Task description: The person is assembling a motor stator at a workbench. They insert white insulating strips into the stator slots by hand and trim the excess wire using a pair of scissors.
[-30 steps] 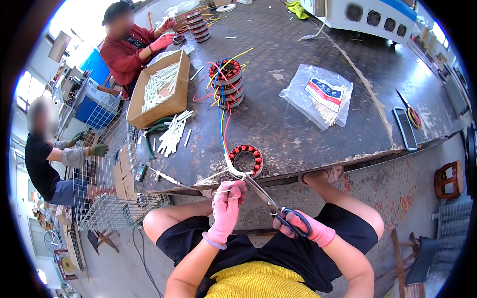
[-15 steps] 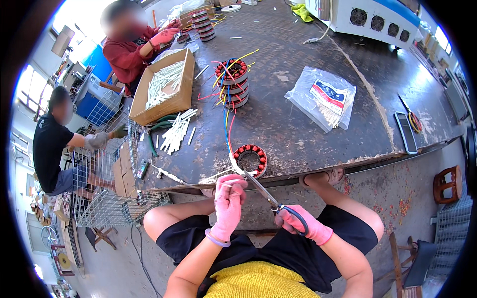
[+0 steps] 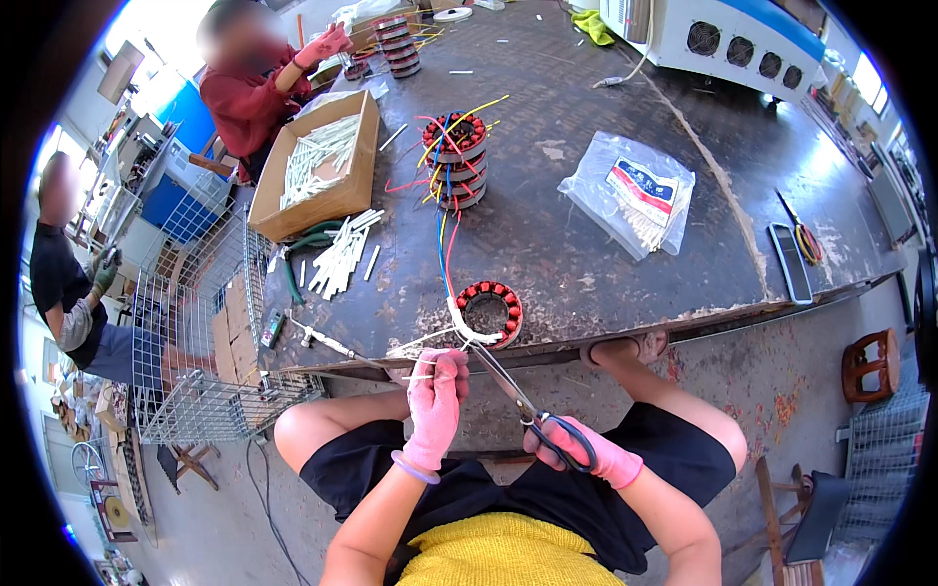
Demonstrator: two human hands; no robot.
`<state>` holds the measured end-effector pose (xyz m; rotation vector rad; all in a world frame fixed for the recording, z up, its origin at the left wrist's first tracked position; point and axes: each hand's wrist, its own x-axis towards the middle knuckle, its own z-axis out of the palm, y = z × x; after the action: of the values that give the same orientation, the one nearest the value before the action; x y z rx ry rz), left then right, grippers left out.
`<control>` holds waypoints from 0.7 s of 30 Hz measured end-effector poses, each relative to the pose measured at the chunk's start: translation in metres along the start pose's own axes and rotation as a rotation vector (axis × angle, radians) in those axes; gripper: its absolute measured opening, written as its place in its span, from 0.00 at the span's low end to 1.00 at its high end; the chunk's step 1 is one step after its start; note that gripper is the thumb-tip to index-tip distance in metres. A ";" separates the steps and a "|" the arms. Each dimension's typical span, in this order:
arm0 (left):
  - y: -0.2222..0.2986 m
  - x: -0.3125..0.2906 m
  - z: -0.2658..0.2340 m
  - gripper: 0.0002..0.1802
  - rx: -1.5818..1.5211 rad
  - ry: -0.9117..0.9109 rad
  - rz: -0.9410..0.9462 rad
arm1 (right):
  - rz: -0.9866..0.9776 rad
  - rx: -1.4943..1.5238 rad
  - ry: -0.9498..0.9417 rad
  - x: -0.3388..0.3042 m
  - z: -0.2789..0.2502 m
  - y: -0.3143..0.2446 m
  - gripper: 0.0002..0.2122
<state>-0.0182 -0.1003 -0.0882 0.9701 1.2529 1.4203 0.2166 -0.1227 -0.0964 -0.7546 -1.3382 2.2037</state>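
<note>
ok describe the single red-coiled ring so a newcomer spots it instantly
On the big, dark, scuffed table, find the edge beyond the pink-gloved left hand. The round red-coiled ring there lies singly; similar rings farther back are stacked.

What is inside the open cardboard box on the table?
Many thin white sticks lie in a loose pile inside the cardboard box. Whatever is beneath the pile is covered and cannot be seen.

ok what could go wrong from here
The dark-handled steel scissors, in the right pink-gloved hand, point at white sleeving beside the red-and-black coil ring; a slip might nick it. The left pink-gloved hand is near their tips and could get snipped. The ring lies near the scuffed dark table's edge and might fall off.
</note>
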 end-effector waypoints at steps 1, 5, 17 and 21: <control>-0.005 -0.002 -0.002 0.13 -0.015 0.010 0.001 | -0.002 -0.010 -0.003 0.003 0.000 -0.001 0.31; -0.016 -0.002 -0.006 0.16 -0.088 0.045 0.003 | 0.050 -0.036 0.026 0.006 0.002 -0.005 0.31; -0.016 0.001 -0.005 0.15 -0.135 0.043 0.020 | -0.010 -0.085 0.026 0.017 0.007 -0.010 0.30; -0.016 0.001 -0.005 0.15 -0.137 0.036 0.005 | 0.030 -0.091 0.054 0.020 0.007 -0.014 0.28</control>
<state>-0.0206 -0.1003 -0.1043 0.8590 1.1641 1.5131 0.1988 -0.1088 -0.0859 -0.8664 -1.4166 2.1426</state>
